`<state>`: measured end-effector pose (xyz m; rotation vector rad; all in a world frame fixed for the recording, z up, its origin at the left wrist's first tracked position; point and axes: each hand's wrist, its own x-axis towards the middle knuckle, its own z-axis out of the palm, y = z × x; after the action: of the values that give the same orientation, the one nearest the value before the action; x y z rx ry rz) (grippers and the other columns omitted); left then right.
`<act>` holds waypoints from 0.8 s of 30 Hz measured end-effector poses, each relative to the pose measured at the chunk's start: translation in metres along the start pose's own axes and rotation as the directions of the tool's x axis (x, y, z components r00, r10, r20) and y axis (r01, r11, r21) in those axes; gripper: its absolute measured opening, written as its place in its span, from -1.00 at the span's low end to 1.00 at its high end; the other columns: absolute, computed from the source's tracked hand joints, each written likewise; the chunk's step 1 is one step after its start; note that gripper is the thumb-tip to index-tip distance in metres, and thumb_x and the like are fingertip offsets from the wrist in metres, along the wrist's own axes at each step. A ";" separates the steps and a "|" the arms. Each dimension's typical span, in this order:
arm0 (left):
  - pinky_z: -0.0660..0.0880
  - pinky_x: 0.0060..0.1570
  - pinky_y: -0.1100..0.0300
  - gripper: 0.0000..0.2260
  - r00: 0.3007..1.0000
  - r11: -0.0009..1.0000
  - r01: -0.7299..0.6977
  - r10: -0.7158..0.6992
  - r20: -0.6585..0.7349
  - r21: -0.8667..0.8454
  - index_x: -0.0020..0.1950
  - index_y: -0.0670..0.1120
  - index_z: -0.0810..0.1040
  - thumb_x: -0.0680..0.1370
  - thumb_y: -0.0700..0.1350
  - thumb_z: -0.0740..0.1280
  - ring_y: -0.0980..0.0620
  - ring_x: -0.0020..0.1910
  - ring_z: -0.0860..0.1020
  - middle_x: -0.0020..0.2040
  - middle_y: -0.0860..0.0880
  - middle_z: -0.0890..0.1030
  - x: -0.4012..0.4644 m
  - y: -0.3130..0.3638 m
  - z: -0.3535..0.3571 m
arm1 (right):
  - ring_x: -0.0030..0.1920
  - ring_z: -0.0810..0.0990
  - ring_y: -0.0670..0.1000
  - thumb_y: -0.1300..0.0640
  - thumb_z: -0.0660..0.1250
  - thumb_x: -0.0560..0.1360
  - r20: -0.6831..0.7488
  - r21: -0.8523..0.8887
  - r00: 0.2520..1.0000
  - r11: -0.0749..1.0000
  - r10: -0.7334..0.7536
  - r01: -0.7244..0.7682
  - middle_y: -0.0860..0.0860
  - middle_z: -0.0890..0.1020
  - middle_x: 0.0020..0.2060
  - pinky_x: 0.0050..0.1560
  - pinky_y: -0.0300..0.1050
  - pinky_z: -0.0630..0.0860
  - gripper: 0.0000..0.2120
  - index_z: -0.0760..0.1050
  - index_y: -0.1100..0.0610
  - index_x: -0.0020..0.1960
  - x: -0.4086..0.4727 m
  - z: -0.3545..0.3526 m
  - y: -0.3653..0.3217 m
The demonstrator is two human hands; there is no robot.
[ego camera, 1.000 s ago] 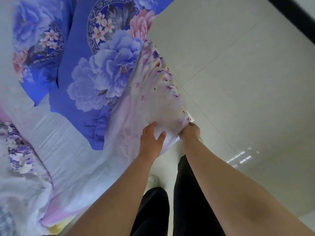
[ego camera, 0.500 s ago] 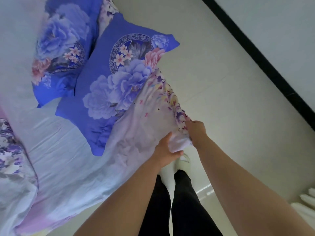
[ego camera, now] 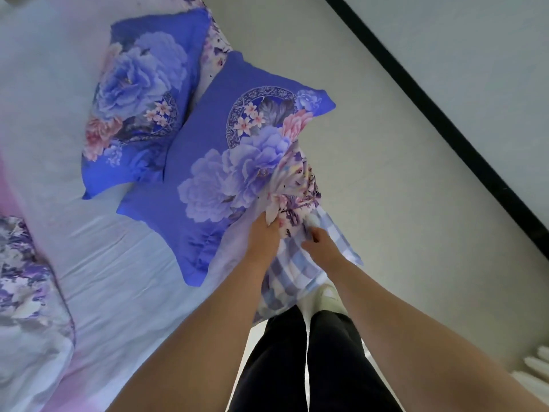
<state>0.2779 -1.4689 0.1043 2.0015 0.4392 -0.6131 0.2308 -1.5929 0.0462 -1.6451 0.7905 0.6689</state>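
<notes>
A pale floral bedsheet (ego camera: 127,281) covers the bed at the left. Its corner (ego camera: 294,185) is bunched and lifted off the bed's edge. My left hand (ego camera: 263,237) grips that bunched corner from the bed side. Just to its right, my right hand (ego camera: 319,243) holds the sheet's edge with curled fingers. Under the lifted corner a blue-and-white checked cloth (ego camera: 292,272) shows, draped over the bed's corner. A blue floral pillow (ego camera: 234,162) lies right beside the raised corner, touching it.
A second blue floral pillow (ego camera: 139,105) lies behind the first. A crumpled floral quilt (ego camera: 26,292) sits at the left edge. My legs in black trousers (ego camera: 312,367) stand on the pale tiled floor (ego camera: 401,179), beside a wall with a black baseboard (ego camera: 445,123).
The sheet corner went from lying flat under my hands to being bunched and pulled up, exposing the checked cloth beneath. My view has tilted so more of both pillows shows.
</notes>
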 end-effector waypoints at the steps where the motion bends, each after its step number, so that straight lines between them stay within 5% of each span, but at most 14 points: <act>1: 0.43 0.04 0.12 -0.76 0.999 1.000 -0.015 0.015 -0.035 -0.012 0.23 -0.23 0.49 0.63 -0.15 0.18 -0.18 0.14 0.54 0.13 -0.21 0.58 0.000 0.004 -0.007 | -0.21 0.40 -0.04 0.17 0.32 0.44 0.004 -0.053 1.000 0.998 0.022 -0.022 0.00 0.45 -0.19 -0.19 -0.29 0.36 -0.86 0.38 0.13 -0.05 0.004 0.006 0.006; 3: 0.41 -0.03 0.21 -0.76 0.992 0.998 -0.041 0.034 -0.125 -0.055 0.23 -0.21 0.50 0.62 -0.18 0.17 -0.15 0.09 0.55 0.10 -0.18 0.59 0.000 0.004 -0.024 | 0.21 0.43 0.13 -0.15 0.36 0.32 -0.018 -0.162 0.996 0.982 0.092 -0.093 0.10 0.42 0.26 0.20 0.03 0.42 -0.25 0.23 0.13 0.40 0.018 0.012 0.021; 4: 0.42 -0.08 0.28 -0.77 0.983 0.993 -0.062 0.043 -0.178 -0.099 0.23 -0.20 0.51 0.61 -0.20 0.18 -0.11 0.04 0.55 0.06 -0.14 0.60 0.000 0.004 -0.034 | 0.36 0.32 0.18 -0.21 0.34 0.33 -0.012 -0.203 0.995 0.974 0.104 -0.104 0.12 0.31 0.40 0.32 0.14 0.34 -0.14 0.11 0.10 0.49 0.025 0.015 0.029; 7: 0.39 -0.27 0.37 -0.77 0.946 0.983 -0.120 0.072 -0.317 -0.136 0.22 -0.10 0.54 0.59 -0.23 0.21 0.06 -0.10 0.51 -0.02 0.00 0.58 0.006 0.004 -0.064 | 0.50 0.12 0.17 -0.11 0.30 0.51 0.000 -0.240 0.997 0.968 0.078 -0.075 0.11 0.10 0.52 0.44 0.08 0.17 -0.19 -0.08 0.13 0.55 0.020 0.021 0.019; 11: 0.35 -0.38 0.41 -0.87 0.956 0.982 -0.168 0.140 -0.258 -0.089 0.01 -0.04 0.54 0.57 -0.22 0.23 0.12 -0.30 0.44 -0.24 0.09 0.52 0.018 0.005 -0.089 | 0.36 0.36 0.27 -0.18 0.26 0.51 -0.170 -0.158 0.967 0.963 0.191 -0.218 0.21 0.31 0.41 0.26 0.13 0.40 -0.15 -0.22 0.01 0.53 0.031 0.033 0.003; 14: 0.30 -0.43 0.33 -0.87 0.978 0.987 -0.159 0.157 -0.141 -0.008 -0.18 -0.07 0.47 0.56 -0.22 0.24 0.05 -0.34 0.37 -0.32 0.03 0.44 0.024 0.005 -0.090 | 0.27 0.37 0.27 -0.27 0.23 0.47 -0.332 -0.413 0.937 0.876 0.109 -0.248 0.22 0.32 0.31 0.09 0.14 0.44 -0.28 0.04 -0.02 0.49 0.034 0.031 -0.013; 16: 0.30 -0.46 0.35 -0.87 0.984 0.987 -0.160 0.161 -0.076 0.030 -0.19 -0.06 0.47 0.55 -0.20 0.26 0.08 -0.38 0.37 -0.32 0.01 0.44 0.027 0.002 -0.087 | 0.31 0.27 0.20 -0.29 0.19 0.49 -0.383 -0.591 0.923 0.764 0.017 -0.259 0.15 0.25 0.33 0.21 0.10 0.34 -0.36 0.23 0.06 0.43 0.037 0.026 -0.019; 19: 0.31 -0.46 0.35 -0.87 0.986 0.986 -0.163 0.164 -0.034 0.035 -0.20 -0.07 0.49 0.55 -0.20 0.27 0.11 -0.41 0.37 -0.34 0.01 0.45 0.033 -0.005 -0.085 | 0.44 0.14 0.17 -0.30 0.15 0.51 -0.369 -0.668 0.930 0.699 -0.013 -0.256 0.12 0.13 0.47 0.37 0.10 0.20 -0.32 0.19 0.11 0.46 0.051 0.017 -0.019; 22: 0.33 -0.44 0.31 -0.89 0.987 0.985 -0.159 0.159 0.012 0.070 -0.15 -0.18 0.53 0.55 -0.24 0.25 0.12 -0.43 0.38 -0.35 -0.02 0.45 0.040 -0.010 -0.081 | 0.34 0.36 0.19 -0.22 0.24 0.50 -0.275 -0.561 0.957 0.824 -0.093 -0.081 0.12 0.35 0.37 0.30 0.09 0.34 -0.31 0.13 0.12 0.46 0.071 0.017 -0.022; 24: 0.29 -0.47 0.35 -0.88 0.990 0.983 -0.126 0.117 0.077 0.130 -0.18 -0.12 0.49 0.54 -0.26 0.24 0.12 -0.43 0.38 -0.38 0.02 0.42 0.048 -0.014 -0.075 | 0.03 0.54 0.15 -0.03 0.28 0.52 -0.191 -0.366 0.969 0.927 -0.154 0.076 0.10 0.52 0.11 0.01 -0.02 0.48 -0.39 0.10 0.02 0.47 0.081 0.019 -0.032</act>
<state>0.3269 -1.3939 0.0970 2.1103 0.2371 -0.6471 0.3049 -1.5818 -0.0016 -2.1083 0.7485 0.5778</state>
